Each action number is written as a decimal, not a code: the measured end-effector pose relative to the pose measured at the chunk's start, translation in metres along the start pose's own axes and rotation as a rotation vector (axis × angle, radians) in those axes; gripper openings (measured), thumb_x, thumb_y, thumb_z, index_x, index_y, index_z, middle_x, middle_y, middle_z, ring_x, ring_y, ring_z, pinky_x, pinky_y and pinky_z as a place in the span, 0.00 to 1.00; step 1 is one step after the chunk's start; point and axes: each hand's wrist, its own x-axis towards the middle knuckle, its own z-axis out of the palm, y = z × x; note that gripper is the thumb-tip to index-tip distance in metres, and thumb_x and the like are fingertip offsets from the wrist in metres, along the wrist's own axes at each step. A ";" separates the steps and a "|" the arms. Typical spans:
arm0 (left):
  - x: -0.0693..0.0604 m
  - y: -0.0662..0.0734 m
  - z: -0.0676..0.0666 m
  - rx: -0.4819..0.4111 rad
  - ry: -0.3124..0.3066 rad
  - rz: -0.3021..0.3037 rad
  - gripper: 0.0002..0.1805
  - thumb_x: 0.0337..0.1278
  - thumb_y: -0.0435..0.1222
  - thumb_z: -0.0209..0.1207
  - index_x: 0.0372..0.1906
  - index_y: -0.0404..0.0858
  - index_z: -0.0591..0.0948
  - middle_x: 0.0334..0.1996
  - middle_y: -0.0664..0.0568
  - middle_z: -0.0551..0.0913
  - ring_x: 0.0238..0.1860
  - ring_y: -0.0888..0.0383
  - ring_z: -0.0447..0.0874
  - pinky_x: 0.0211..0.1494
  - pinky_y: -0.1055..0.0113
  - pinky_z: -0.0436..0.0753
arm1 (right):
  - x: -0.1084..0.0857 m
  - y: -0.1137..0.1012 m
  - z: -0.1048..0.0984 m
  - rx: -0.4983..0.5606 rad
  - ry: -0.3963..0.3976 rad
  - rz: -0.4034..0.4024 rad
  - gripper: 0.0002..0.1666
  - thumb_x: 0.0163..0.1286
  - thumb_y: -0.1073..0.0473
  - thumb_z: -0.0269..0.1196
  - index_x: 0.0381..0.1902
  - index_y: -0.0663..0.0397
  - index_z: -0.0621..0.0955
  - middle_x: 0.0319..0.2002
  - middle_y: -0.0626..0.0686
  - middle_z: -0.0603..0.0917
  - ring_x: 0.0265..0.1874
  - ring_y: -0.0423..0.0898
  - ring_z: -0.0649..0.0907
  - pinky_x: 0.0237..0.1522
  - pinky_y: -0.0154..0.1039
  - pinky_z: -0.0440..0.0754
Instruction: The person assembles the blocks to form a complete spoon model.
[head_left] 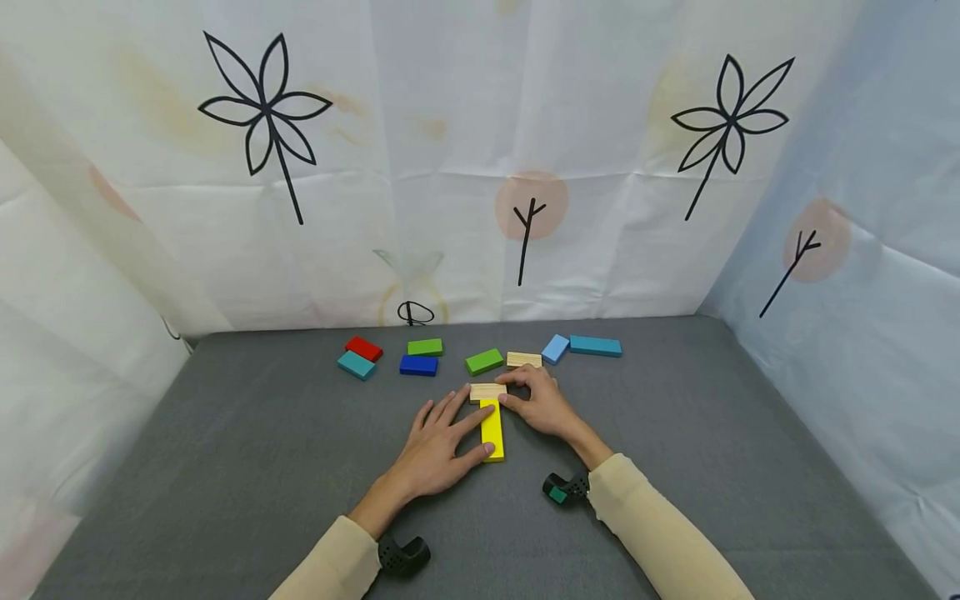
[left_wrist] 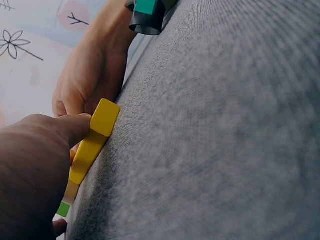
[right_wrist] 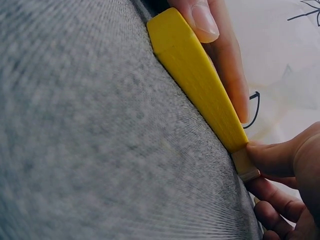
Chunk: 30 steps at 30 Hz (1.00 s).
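Note:
A yellow block (head_left: pixel 491 432) lies flat on the grey cloth, its far end against a plain wooden block (head_left: pixel 488 392) set crosswise, making a T. My left hand (head_left: pixel 437 454) spreads over it from the left. Its thumb and index finger rest on the yellow block's top, and another fingertip reaches the wooden block's left end. From the right, my right hand (head_left: pixel 542 403) pinches the right end of the wooden block between thumb and index finger. The right wrist view shows that thumb beside the joint of the yellow block (right_wrist: pixel 200 80) and wooden block (right_wrist: pixel 245 164).
Behind the hands lie a second wooden block (head_left: pixel 524 359), green blocks (head_left: pixel 484 361) (head_left: pixel 425 347), a dark blue block (head_left: pixel 418 365), a red block (head_left: pixel 364 348), a teal block (head_left: pixel 356 365), a light blue block (head_left: pixel 556 348) and a long blue block (head_left: pixel 596 346). Patterned cloth walls surround the table (head_left: pixel 247 467).

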 end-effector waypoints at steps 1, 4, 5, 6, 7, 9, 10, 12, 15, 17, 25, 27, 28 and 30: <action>0.000 0.000 0.000 0.004 0.002 0.005 0.33 0.72 0.62 0.49 0.76 0.57 0.69 0.81 0.49 0.51 0.79 0.42 0.50 0.77 0.36 0.44 | 0.000 0.000 0.000 -0.004 0.000 -0.002 0.16 0.71 0.63 0.66 0.55 0.60 0.85 0.53 0.59 0.82 0.52 0.58 0.75 0.56 0.63 0.62; 0.000 0.000 0.000 0.016 -0.001 0.022 0.33 0.72 0.62 0.49 0.77 0.56 0.68 0.82 0.51 0.50 0.79 0.42 0.50 0.76 0.35 0.45 | 0.000 0.000 0.000 -0.011 0.001 -0.003 0.16 0.71 0.63 0.66 0.55 0.60 0.85 0.53 0.59 0.82 0.52 0.58 0.74 0.55 0.63 0.62; 0.000 0.000 0.000 0.019 0.000 0.030 0.33 0.73 0.62 0.49 0.77 0.56 0.68 0.81 0.52 0.51 0.79 0.42 0.50 0.76 0.35 0.45 | 0.000 0.000 0.000 -0.012 0.002 -0.003 0.16 0.71 0.63 0.66 0.55 0.60 0.85 0.53 0.59 0.82 0.52 0.57 0.75 0.55 0.62 0.62; 0.000 0.000 0.000 0.021 0.002 0.038 0.33 0.73 0.61 0.48 0.77 0.55 0.68 0.81 0.52 0.52 0.79 0.41 0.50 0.75 0.34 0.46 | 0.000 0.000 0.000 -0.011 0.003 -0.004 0.16 0.71 0.62 0.66 0.55 0.60 0.85 0.52 0.59 0.82 0.51 0.57 0.74 0.54 0.62 0.62; 0.000 0.000 0.000 0.024 0.001 0.043 0.33 0.73 0.61 0.48 0.77 0.55 0.68 0.81 0.53 0.52 0.79 0.41 0.50 0.75 0.34 0.46 | 0.000 0.000 0.000 -0.010 0.002 -0.005 0.16 0.71 0.62 0.66 0.55 0.60 0.85 0.52 0.59 0.82 0.51 0.57 0.74 0.54 0.61 0.62; 0.000 -0.001 0.000 0.032 0.001 0.053 0.34 0.74 0.62 0.47 0.77 0.55 0.67 0.81 0.54 0.52 0.79 0.42 0.50 0.75 0.34 0.46 | 0.000 0.000 0.000 -0.009 0.004 -0.006 0.16 0.71 0.62 0.66 0.55 0.60 0.85 0.52 0.59 0.82 0.51 0.57 0.75 0.54 0.61 0.62; 0.000 -0.001 0.001 0.035 0.001 0.057 0.33 0.74 0.62 0.46 0.78 0.55 0.66 0.81 0.54 0.53 0.79 0.42 0.50 0.75 0.34 0.46 | 0.000 0.000 0.000 -0.007 0.004 -0.008 0.16 0.71 0.62 0.66 0.56 0.60 0.85 0.52 0.59 0.82 0.51 0.57 0.75 0.54 0.61 0.62; 0.000 -0.002 0.001 0.037 0.000 0.061 0.33 0.75 0.61 0.44 0.78 0.55 0.66 0.81 0.55 0.53 0.79 0.43 0.51 0.75 0.34 0.46 | 0.000 0.000 0.000 -0.007 0.005 -0.011 0.16 0.72 0.62 0.66 0.56 0.60 0.85 0.52 0.59 0.82 0.51 0.57 0.75 0.54 0.62 0.62; 0.000 -0.003 0.001 0.035 0.002 0.064 0.32 0.77 0.60 0.43 0.78 0.54 0.66 0.81 0.55 0.54 0.79 0.43 0.51 0.74 0.34 0.47 | -0.001 0.000 0.000 -0.007 0.003 -0.010 0.16 0.72 0.62 0.65 0.56 0.60 0.85 0.52 0.59 0.82 0.51 0.57 0.75 0.55 0.63 0.62; -0.001 -0.003 0.001 0.030 0.005 0.064 0.31 0.77 0.60 0.43 0.77 0.54 0.67 0.80 0.54 0.55 0.79 0.42 0.52 0.74 0.33 0.47 | 0.000 0.000 0.001 -0.007 -0.001 -0.008 0.16 0.72 0.62 0.65 0.56 0.59 0.85 0.53 0.59 0.82 0.52 0.58 0.75 0.56 0.64 0.62; 0.000 -0.003 0.001 0.037 -0.005 0.051 0.30 0.77 0.59 0.44 0.77 0.58 0.67 0.80 0.56 0.55 0.79 0.44 0.51 0.75 0.34 0.47 | 0.000 0.001 0.000 0.002 -0.004 0.001 0.17 0.72 0.61 0.65 0.56 0.58 0.85 0.53 0.58 0.82 0.52 0.57 0.75 0.55 0.63 0.62; 0.000 -0.003 0.001 0.035 0.003 0.057 0.30 0.77 0.59 0.44 0.77 0.57 0.68 0.80 0.55 0.56 0.79 0.43 0.52 0.74 0.34 0.47 | 0.000 0.000 0.000 0.003 -0.004 0.001 0.17 0.72 0.61 0.65 0.56 0.59 0.85 0.52 0.58 0.82 0.52 0.57 0.75 0.55 0.63 0.62; 0.000 -0.003 0.002 0.033 0.005 0.059 0.30 0.77 0.59 0.44 0.77 0.57 0.68 0.80 0.55 0.56 0.79 0.43 0.52 0.74 0.34 0.48 | 0.000 0.000 0.000 0.005 -0.005 0.002 0.17 0.72 0.61 0.65 0.56 0.59 0.85 0.52 0.58 0.82 0.52 0.57 0.75 0.55 0.62 0.62; 0.000 -0.003 0.002 0.031 0.012 0.066 0.30 0.77 0.59 0.44 0.76 0.56 0.68 0.80 0.54 0.57 0.78 0.42 0.52 0.74 0.33 0.48 | 0.000 0.000 -0.001 0.011 -0.005 0.004 0.17 0.72 0.61 0.65 0.57 0.59 0.85 0.52 0.58 0.82 0.51 0.57 0.75 0.56 0.62 0.64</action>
